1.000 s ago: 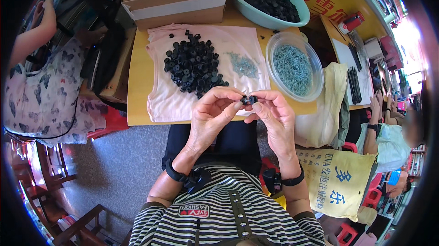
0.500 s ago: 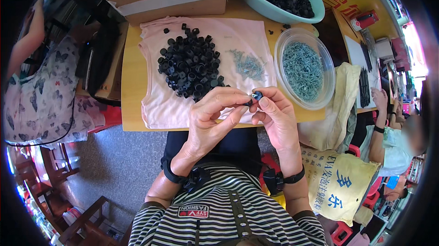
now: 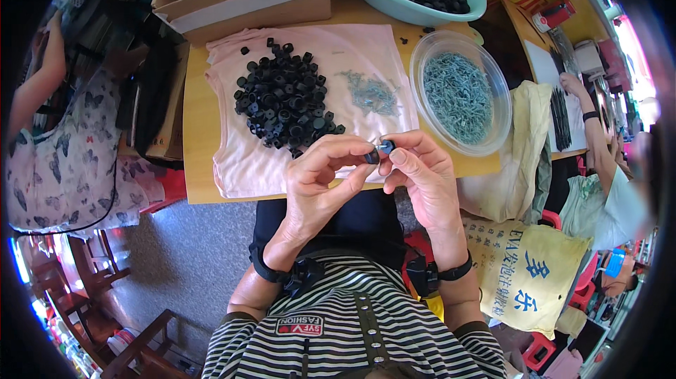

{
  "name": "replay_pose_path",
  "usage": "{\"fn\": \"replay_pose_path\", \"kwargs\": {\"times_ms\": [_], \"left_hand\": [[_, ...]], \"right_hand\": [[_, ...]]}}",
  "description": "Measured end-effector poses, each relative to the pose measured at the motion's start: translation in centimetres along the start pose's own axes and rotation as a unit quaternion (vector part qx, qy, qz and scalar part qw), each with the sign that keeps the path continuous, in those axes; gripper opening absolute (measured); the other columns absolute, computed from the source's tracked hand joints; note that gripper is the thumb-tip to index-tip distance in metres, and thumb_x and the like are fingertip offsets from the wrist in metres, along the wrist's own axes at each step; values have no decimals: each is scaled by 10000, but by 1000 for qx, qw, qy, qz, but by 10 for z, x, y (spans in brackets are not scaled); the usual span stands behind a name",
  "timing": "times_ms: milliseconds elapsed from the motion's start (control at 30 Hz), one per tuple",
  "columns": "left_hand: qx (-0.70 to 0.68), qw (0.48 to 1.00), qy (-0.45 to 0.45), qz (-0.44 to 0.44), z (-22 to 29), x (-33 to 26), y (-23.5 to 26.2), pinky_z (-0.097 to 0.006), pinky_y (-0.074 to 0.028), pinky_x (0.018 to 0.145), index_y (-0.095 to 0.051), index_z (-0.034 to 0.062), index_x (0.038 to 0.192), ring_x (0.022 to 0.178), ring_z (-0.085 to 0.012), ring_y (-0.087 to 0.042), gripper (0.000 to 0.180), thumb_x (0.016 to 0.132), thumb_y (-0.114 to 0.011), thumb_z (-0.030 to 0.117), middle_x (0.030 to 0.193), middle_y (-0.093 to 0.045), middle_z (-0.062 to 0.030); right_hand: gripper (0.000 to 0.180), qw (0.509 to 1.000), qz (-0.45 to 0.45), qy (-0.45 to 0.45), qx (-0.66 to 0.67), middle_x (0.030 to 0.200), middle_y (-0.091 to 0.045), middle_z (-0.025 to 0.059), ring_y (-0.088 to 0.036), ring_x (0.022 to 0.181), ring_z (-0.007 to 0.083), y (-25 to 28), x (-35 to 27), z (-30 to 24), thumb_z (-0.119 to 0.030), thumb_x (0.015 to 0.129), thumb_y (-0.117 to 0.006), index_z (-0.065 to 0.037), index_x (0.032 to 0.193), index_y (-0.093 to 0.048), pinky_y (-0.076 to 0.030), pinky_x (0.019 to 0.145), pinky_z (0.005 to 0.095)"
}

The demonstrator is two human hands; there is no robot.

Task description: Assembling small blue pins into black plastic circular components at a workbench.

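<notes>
Over the table's near edge, my left hand [image 3: 313, 178] pinches a small black plastic cap [image 3: 372, 157] between thumb and fingers. My right hand [image 3: 426, 175] grips a second black cap [image 3: 387, 146] close beside it. A short metal screw [image 3: 380, 147] shows between the two caps; whether it is seated in either one I cannot make out. Beyond my hands, a heap of black caps [image 3: 285, 101] lies on a pale pink cloth [image 3: 232, 160]. To the right of that heap is a small scatter of screws [image 3: 372, 94].
A clear round tub [image 3: 503, 115] full of screws stands at the right. Behind are a cardboard box [image 3: 246, 9] and a pale green basin [image 3: 394, 9], both holding black parts. A yellow sack [image 3: 524, 287] lies at lower right. Other people sit at both sides.
The caps in my fingers have come slightly apart, and the screw between them shows more clearly. My head view has shifted a little. The person at the right has moved an arm.
</notes>
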State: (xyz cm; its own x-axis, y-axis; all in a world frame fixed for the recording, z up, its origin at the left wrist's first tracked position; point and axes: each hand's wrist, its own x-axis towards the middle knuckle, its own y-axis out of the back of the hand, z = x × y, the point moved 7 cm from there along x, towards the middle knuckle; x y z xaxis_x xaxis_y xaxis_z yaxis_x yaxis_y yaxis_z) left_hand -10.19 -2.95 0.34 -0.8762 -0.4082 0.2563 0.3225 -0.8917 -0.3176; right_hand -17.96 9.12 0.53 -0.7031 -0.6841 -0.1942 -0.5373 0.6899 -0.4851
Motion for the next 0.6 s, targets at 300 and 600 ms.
{"fn": "replay_pose_path", "kwargs": {"times_ms": [300, 600], "left_hand": [[-122, 990, 70, 26, -4, -8, 0, -295, -515, 798, -544, -15, 1075, 850, -157, -627, 218, 861, -575, -47, 960, -636, -109], [-199, 973, 115, 23, -6, -7, 3, -320, -528, 784, -546, -9, 1087, 810, -191, -646, 215, 891, -588, 69, 972, -649, -141]], "right_hand": [[212, 992, 12, 73, -101, 918, -663, 70, -635, 812, 104, -7, -12, -15, -114, 878, -623, 3, 1054, -600, -507, 636, 202], [223, 939, 20, 186, -287, 892, -668, 95, -667, 825, 141, -27, -22, -35, -10, 852, -625, 40, 1067, -598, -539, 712, 233]]}}
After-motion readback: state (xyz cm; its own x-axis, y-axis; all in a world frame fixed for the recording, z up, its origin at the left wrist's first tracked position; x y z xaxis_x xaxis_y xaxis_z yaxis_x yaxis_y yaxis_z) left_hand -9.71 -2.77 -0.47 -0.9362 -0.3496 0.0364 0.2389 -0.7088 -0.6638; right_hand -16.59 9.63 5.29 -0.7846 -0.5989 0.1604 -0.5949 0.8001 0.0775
